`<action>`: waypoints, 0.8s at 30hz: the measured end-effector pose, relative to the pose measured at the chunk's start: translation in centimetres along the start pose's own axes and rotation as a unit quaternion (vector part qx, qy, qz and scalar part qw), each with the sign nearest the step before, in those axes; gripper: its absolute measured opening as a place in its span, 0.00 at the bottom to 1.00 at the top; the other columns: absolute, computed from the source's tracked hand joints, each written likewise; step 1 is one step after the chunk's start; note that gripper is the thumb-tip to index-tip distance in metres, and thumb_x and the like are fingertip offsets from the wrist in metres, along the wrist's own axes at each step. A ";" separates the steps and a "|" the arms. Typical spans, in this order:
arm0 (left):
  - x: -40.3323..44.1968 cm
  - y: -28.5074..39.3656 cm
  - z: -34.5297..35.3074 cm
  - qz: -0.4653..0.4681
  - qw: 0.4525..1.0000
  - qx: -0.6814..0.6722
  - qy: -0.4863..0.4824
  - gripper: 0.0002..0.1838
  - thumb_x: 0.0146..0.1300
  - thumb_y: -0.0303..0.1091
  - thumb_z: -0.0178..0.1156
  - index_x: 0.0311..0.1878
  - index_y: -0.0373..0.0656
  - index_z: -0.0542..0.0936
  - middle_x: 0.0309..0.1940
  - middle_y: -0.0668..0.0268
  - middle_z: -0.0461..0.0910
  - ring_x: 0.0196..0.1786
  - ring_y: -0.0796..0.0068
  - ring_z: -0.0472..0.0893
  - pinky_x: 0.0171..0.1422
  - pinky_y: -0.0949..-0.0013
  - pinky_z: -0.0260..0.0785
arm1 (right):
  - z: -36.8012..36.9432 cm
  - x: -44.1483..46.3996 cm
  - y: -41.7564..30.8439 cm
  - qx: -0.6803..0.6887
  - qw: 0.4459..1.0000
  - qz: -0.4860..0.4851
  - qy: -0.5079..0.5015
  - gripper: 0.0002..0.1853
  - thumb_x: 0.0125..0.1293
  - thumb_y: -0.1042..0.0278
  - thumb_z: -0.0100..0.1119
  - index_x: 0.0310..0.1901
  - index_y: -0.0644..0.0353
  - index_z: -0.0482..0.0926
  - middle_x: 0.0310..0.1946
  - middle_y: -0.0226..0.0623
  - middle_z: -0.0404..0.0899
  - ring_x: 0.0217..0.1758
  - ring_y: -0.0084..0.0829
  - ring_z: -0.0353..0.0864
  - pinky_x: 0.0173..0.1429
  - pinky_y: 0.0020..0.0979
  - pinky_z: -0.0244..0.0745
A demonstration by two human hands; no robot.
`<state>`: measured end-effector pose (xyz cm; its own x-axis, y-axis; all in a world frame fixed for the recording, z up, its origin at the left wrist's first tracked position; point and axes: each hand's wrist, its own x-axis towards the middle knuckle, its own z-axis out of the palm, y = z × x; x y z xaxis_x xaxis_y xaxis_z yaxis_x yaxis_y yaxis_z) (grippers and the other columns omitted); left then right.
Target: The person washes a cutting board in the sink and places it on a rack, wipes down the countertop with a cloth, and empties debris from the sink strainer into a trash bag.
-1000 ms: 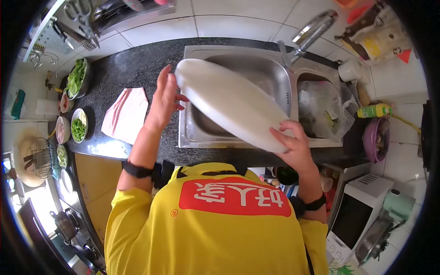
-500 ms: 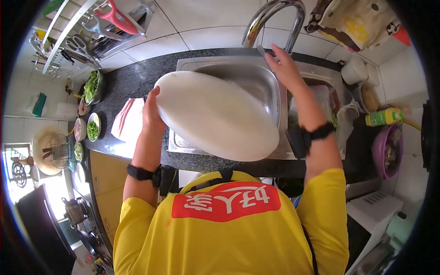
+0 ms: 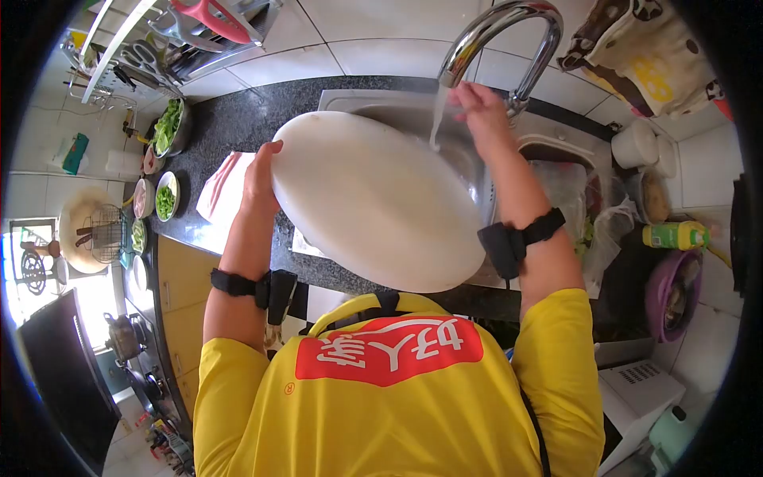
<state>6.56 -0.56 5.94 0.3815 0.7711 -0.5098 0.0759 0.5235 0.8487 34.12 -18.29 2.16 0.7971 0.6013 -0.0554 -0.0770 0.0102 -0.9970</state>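
My left hand point(image 3: 261, 176) grips the left edge of a round white cutting board point(image 3: 377, 203), thumb on its upper face. The board is tilted over the sink point(image 3: 362, 100) and hides much of the basin. Water runs from the chrome faucet point(image 3: 497, 25) in a stream point(image 3: 438, 119). Close beside that stream, just below the spout, my right hand point(image 3: 483, 118) is raised with loosely bent fingers and holds nothing.
Left of the board lies a pink cloth point(image 3: 222, 187) on the dark counter point(image 3: 238, 107). Bowls of chopped greens point(image 3: 166, 199) stand farther left. On the right are a clear plastic container point(image 3: 556, 187), a yellow-green bottle point(image 3: 674, 235) and a purple basin point(image 3: 664, 298).
Water now flows from the faucet, where no stream showed before. My right hand has moved from the faucet's lever area to beside the stream. The board has shifted slightly, still in my left hand.
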 end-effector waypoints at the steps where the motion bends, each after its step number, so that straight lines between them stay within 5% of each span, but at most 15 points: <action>1: 0.1 -0.2 -0.1 0.008 1.000 -0.005 0.012 0.23 0.52 0.39 0.56 0.45 0.30 0.69 0.35 0.54 0.74 0.36 0.62 0.76 0.39 0.63 0.71 | 0.4 0.2 0.6 0.001 1.000 0.003 0.000 0.16 0.62 0.57 0.52 0.40 0.61 0.78 0.36 0.39 0.80 0.39 0.33 0.79 0.42 0.32 0.73; 3: -0.6 -0.1 0.2 0.015 1.000 -0.010 0.026 0.23 0.52 0.39 0.56 0.45 0.30 0.69 0.35 0.54 0.74 0.36 0.62 0.76 0.39 0.63 0.71 | 1.4 0.9 2.7 0.314 0.889 0.194 -0.272 0.16 0.64 0.56 0.50 0.40 0.61 0.76 0.35 0.35 0.78 0.39 0.30 0.77 0.44 0.31 0.73; 7: -3.6 1.3 2.7 0.067 0.993 0.070 0.063 0.23 0.52 0.40 0.57 0.45 0.31 0.70 0.35 0.55 0.74 0.37 0.64 0.76 0.40 0.65 0.70 | 5.9 1.1 4.9 0.325 0.856 0.296 -0.273 0.17 0.64 0.55 0.49 0.41 0.62 0.75 0.35 0.36 0.78 0.39 0.30 0.77 0.46 0.30 0.72; 10: -2.7 0.9 1.7 0.064 0.992 0.081 0.071 0.23 0.52 0.41 0.57 0.45 0.31 0.70 0.35 0.55 0.74 0.37 0.65 0.76 0.41 0.67 0.70 | 9.0 -1.3 7.2 0.176 0.902 0.191 -0.344 0.17 0.64 0.62 0.48 0.48 0.64 0.72 0.47 0.42 0.74 0.53 0.37 0.73 0.56 0.34 0.68; 11: -1.9 0.3 1.0 0.048 0.995 0.057 0.068 0.23 0.52 0.41 0.57 0.44 0.31 0.71 0.35 0.55 0.74 0.38 0.66 0.76 0.41 0.67 0.69 | 10.2 -2.2 9.3 -0.004 0.922 -0.013 -0.388 0.22 0.65 0.55 0.44 0.55 0.61 0.67 0.54 0.42 0.67 0.59 0.37 0.65 0.61 0.37 0.61; 12: -1.4 0.2 0.8 0.026 0.996 0.037 0.071 0.25 0.52 0.42 0.57 0.48 0.32 0.70 0.37 0.56 0.74 0.40 0.66 0.75 0.44 0.67 0.68 | 10.9 -2.8 9.0 -0.182 0.871 -0.218 -0.401 0.27 0.66 0.48 0.40 0.61 0.57 0.62 0.61 0.43 0.61 0.66 0.36 0.58 0.66 0.39 0.54; 13: -1.2 0.0 0.7 0.028 0.996 0.036 0.071 0.25 0.52 0.42 0.57 0.48 0.32 0.70 0.37 0.56 0.74 0.40 0.66 0.75 0.44 0.67 0.68 | 10.9 -2.7 8.6 -0.183 0.870 -0.220 -0.402 0.27 0.66 0.48 0.40 0.61 0.57 0.62 0.61 0.43 0.61 0.66 0.36 0.58 0.66 0.39 0.54; 15: -1.7 -0.2 0.8 0.024 0.993 0.051 0.107 0.29 0.51 0.42 0.56 0.55 0.35 0.68 0.42 0.55 0.73 0.44 0.64 0.74 0.48 0.67 0.67 | 10.7 -2.0 7.5 -0.340 0.797 -0.132 -0.481 0.33 0.65 0.42 0.32 0.67 0.50 0.47 0.69 0.36 0.40 0.72 0.32 0.37 0.71 0.43 0.39; 18: -1.8 -0.3 0.3 -0.019 0.993 0.042 0.105 0.32 0.51 0.41 0.56 0.61 0.40 0.65 0.50 0.54 0.70 0.50 0.62 0.72 0.53 0.66 0.64 | 11.0 1.1 11.3 -0.372 0.802 -0.053 -0.464 0.35 0.64 0.38 0.28 0.68 0.47 0.40 0.70 0.34 0.34 0.73 0.31 0.32 0.70 0.49 0.37; 21: -1.2 -0.3 0.2 -0.010 0.993 0.039 0.107 0.33 0.51 0.41 0.55 0.61 0.40 0.64 0.51 0.53 0.69 0.51 0.61 0.71 0.54 0.66 0.64 | 9.4 3.3 15.1 -0.358 0.814 -0.026 -0.456 0.37 0.64 0.37 0.30 0.68 0.51 0.42 0.70 0.36 0.37 0.72 0.34 0.37 0.71 0.36 0.40; 24: -1.4 -0.5 0.0 -0.009 0.993 0.060 0.106 0.33 0.51 0.41 0.55 0.62 0.40 0.63 0.52 0.53 0.69 0.51 0.61 0.71 0.54 0.66 0.63 | 6.3 3.8 16.5 -0.384 0.824 0.061 -0.412 0.33 0.64 0.38 0.34 0.63 0.53 0.51 0.65 0.37 0.47 0.69 0.34 0.46 0.67 0.37 0.47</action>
<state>5.93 -1.92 6.25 0.1780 0.8281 -0.5316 0.1949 0.4999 0.8439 32.11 -10.85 -14.16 0.1107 0.9019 -0.4176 0.5272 -0.4095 -0.7446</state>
